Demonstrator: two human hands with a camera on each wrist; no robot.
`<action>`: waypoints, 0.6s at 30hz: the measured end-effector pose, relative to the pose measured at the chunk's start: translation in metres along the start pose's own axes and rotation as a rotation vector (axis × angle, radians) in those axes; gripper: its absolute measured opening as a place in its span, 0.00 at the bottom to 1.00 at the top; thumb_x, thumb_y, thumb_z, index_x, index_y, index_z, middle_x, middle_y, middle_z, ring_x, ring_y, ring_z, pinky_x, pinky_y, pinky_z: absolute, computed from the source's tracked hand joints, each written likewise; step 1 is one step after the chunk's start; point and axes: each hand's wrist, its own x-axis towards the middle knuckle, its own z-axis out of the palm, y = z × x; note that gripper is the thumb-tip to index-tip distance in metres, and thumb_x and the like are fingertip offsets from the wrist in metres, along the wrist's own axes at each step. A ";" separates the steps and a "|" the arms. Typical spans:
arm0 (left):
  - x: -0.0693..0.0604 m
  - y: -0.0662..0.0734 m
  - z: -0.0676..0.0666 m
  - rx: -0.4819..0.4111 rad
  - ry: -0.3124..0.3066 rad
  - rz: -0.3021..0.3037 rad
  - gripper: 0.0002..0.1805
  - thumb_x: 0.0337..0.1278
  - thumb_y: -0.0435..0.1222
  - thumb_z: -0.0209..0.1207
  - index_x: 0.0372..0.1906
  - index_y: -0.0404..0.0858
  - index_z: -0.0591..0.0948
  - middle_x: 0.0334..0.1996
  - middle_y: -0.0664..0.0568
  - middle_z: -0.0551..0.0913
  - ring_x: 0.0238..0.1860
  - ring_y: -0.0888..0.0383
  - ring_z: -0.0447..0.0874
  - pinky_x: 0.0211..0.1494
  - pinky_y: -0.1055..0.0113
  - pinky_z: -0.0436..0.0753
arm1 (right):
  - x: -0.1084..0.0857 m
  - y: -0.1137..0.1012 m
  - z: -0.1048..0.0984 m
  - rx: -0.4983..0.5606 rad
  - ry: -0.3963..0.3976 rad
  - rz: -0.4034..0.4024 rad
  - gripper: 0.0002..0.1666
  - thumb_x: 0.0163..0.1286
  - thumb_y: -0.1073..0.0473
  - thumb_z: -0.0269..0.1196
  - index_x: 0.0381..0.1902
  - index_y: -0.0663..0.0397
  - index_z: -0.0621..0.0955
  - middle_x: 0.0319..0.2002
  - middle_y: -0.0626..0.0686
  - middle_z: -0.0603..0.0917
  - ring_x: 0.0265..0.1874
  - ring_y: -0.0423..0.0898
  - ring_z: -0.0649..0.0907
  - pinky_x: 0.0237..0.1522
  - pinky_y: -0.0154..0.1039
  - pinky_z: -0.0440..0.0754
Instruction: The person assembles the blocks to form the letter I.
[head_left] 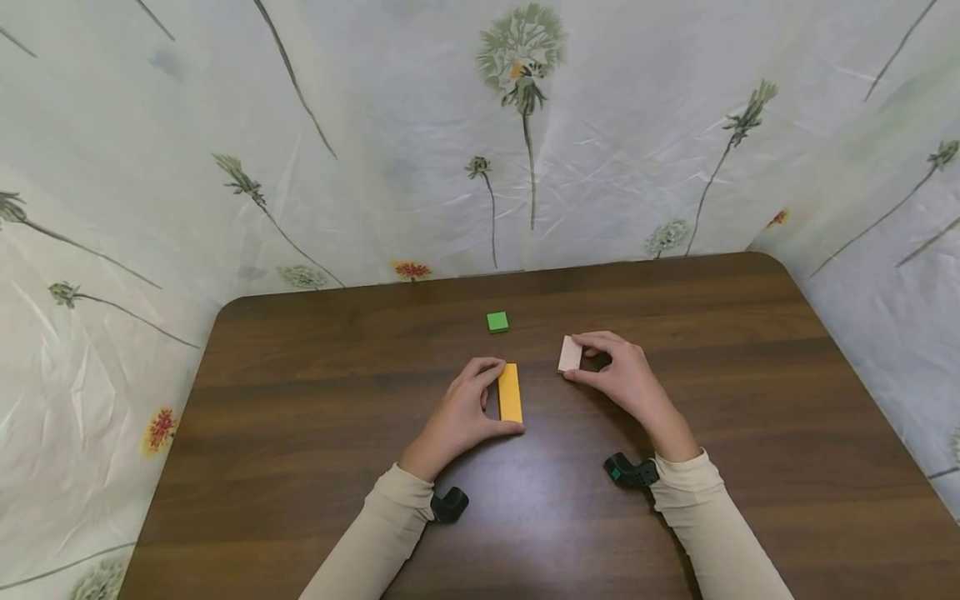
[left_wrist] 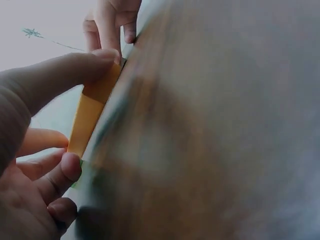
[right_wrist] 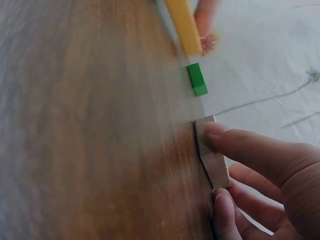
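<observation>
Fingers (head_left: 480, 367) of the left hand (head_left: 461, 410) are pinched lengthwise on a yellow block (head_left: 510, 392), nearside of the green block (head_left: 497, 322) (set on the bench (head_left: 300, 442)), to whose right a pale block (head_left: 568, 354) is gripped by the right hand (head_left: 626, 377).

Left block (head_left: 510, 393), right block (head_left: 570, 354), third block (head_left: 497, 322) behind on table (head_left: 300, 433)

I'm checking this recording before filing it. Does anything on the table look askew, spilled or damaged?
Nothing stands out. The left hand holds the yellow block by its ends, the right hand pinches the pale block, and the green block lies flat beyond them. No spill or damage shows on the table.
</observation>
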 end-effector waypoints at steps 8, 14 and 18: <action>-0.007 -0.001 0.003 0.006 0.012 0.000 0.51 0.41 0.49 0.82 0.74 0.38 0.74 0.69 0.52 0.73 0.34 0.63 0.68 0.39 0.72 0.71 | -0.001 -0.001 0.001 0.009 -0.007 0.000 0.35 0.59 0.55 0.79 0.64 0.56 0.83 0.58 0.58 0.85 0.50 0.54 0.84 0.45 0.45 0.80; -0.008 -0.001 0.004 0.012 0.006 -0.005 0.51 0.42 0.49 0.82 0.74 0.38 0.73 0.70 0.52 0.72 0.38 0.62 0.71 0.44 0.70 0.74 | -0.001 0.000 0.001 0.017 -0.009 0.009 0.35 0.60 0.54 0.79 0.65 0.56 0.83 0.59 0.59 0.85 0.50 0.54 0.83 0.47 0.47 0.78; -0.008 -0.002 0.005 0.004 0.005 -0.001 0.52 0.42 0.49 0.82 0.74 0.38 0.73 0.70 0.52 0.72 0.39 0.61 0.72 0.44 0.70 0.74 | -0.001 0.001 0.001 0.015 -0.008 0.008 0.35 0.60 0.53 0.79 0.64 0.55 0.83 0.58 0.59 0.85 0.50 0.55 0.83 0.48 0.49 0.77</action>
